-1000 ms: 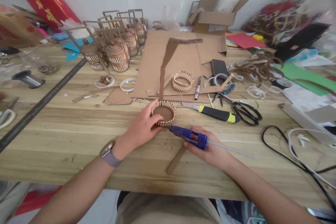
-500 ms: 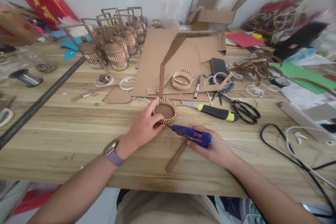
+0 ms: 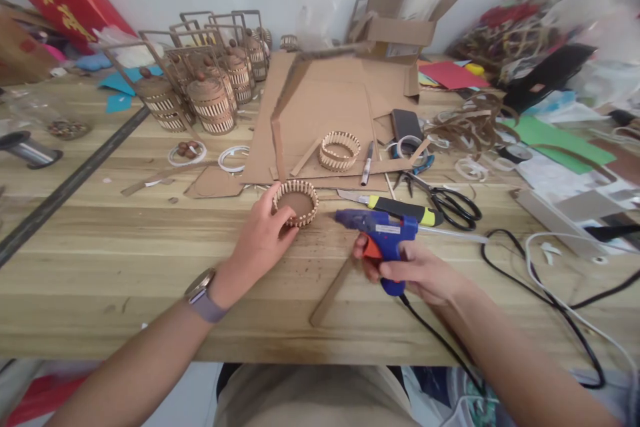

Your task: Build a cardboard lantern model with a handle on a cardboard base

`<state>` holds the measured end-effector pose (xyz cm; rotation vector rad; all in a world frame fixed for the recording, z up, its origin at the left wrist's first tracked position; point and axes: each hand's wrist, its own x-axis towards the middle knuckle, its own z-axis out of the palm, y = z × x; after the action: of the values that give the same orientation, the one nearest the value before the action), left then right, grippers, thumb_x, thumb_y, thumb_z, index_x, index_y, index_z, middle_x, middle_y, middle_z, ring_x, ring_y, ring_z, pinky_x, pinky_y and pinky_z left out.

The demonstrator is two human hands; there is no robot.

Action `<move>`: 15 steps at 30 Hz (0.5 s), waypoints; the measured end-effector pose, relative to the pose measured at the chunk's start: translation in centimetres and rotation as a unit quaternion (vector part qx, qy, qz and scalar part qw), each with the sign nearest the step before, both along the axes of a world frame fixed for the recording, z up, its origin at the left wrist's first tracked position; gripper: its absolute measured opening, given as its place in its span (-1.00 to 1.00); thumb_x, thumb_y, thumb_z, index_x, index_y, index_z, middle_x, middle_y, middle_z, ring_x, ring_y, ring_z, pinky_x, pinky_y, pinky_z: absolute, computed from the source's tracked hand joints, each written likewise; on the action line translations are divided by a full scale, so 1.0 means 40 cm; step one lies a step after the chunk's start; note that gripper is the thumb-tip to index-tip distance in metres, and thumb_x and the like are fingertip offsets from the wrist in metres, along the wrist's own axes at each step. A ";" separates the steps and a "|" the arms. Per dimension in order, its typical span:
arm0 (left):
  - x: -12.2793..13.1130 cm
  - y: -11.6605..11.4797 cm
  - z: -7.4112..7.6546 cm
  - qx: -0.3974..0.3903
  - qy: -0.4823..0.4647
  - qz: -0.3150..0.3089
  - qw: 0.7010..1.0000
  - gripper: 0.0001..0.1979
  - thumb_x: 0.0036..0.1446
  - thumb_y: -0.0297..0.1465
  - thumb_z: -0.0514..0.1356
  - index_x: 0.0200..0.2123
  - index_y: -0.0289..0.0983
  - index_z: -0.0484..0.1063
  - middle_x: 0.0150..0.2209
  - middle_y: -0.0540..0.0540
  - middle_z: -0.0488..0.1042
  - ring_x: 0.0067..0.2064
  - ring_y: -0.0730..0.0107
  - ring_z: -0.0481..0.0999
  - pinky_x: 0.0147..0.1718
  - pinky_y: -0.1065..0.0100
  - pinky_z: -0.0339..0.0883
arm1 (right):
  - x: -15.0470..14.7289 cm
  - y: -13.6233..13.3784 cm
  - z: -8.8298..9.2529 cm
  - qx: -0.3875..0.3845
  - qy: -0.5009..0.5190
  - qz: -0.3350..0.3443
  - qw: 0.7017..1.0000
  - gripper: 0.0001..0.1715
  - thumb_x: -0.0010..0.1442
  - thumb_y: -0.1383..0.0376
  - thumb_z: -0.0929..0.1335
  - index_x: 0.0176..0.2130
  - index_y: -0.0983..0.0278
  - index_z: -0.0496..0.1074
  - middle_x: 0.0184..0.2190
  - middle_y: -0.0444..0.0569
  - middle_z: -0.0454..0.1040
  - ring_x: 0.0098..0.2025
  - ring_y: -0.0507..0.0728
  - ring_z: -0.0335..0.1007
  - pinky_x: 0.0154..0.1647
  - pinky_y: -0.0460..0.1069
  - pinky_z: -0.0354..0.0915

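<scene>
My left hand (image 3: pixel 257 237), with a watch on its wrist, is closed on the near-left rim of a small round basket (image 3: pixel 309 211) made of short wooden sticks around a brown base. A long brown cardboard strip (image 3: pixel 278 147) rises from the basket's back left and bends away over the cardboard sheet. In my right hand (image 3: pixel 427 272) is a blue hot glue gun (image 3: pixel 384 230) with an orange trigger. Its nozzle points left, a short gap from the basket. Beneath that hand lies a short cardboard strip (image 3: pixel 330 295) on the table.
Behind the basket, a second stick ring (image 3: pixel 340 152) and a marker (image 3: pixel 367 165) lie on cardboard (image 3: pixel 315 103). A utility knife (image 3: pixel 403 209) and black scissors (image 3: pixel 456 205) lie to the right. Several handled stick lanterns (image 3: pixel 213 105) stand back left; cables (image 3: pixel 537 287) run at right.
The glue gun has pulled away from the basket's rim to the right and rolled, so its handle and trigger now show. My left hand still holds the basket; the view has shifted slightly.
</scene>
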<state>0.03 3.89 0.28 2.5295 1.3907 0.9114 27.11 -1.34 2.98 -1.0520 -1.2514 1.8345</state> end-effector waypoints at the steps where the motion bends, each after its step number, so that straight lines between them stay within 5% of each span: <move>1: 0.000 0.000 -0.001 0.002 -0.002 0.002 1.000 -0.90 0.17 -0.52 0.23 -0.25 -0.26 0.39 0.31 -0.29 0.11 0.32 -0.16 0.19 0.20 -0.19 0.25 | 0.006 0.001 0.002 -0.022 0.057 0.021 0.998 -0.39 -0.11 0.11 0.58 -0.08 0.23 0.46 -0.15 0.02 0.48 -0.41 0.01 0.31 -0.40 -0.02 0.38; 6: 0.004 -0.003 -0.004 -0.001 -0.004 0.006 1.000 -0.83 0.20 -0.49 0.21 -0.12 -0.24 0.39 0.33 -0.31 0.04 0.34 -0.16 0.16 0.20 -0.16 0.26 | 0.016 0.000 -0.004 -0.057 0.142 0.072 0.986 -0.24 -0.09 0.34 0.56 0.09 0.10 0.37 0.09 0.06 0.39 -0.38 -0.02 0.33 -0.35 0.00 0.41; 15: 0.012 -0.007 -0.010 -0.005 -0.016 0.008 1.000 -0.79 0.19 -0.45 0.24 -0.09 -0.23 0.39 0.36 -0.27 0.01 0.37 -0.15 0.12 0.25 -0.17 0.20 | 0.001 -0.007 -0.005 -0.017 0.109 0.014 0.994 -0.34 -0.03 0.26 0.48 0.08 0.16 0.36 0.10 0.13 0.43 -0.44 -0.03 0.28 -0.44 -0.05 0.27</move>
<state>0.49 3.59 -0.14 2.4887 1.4037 0.9409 27.13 -1.62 2.77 -0.8296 -1.1125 1.9396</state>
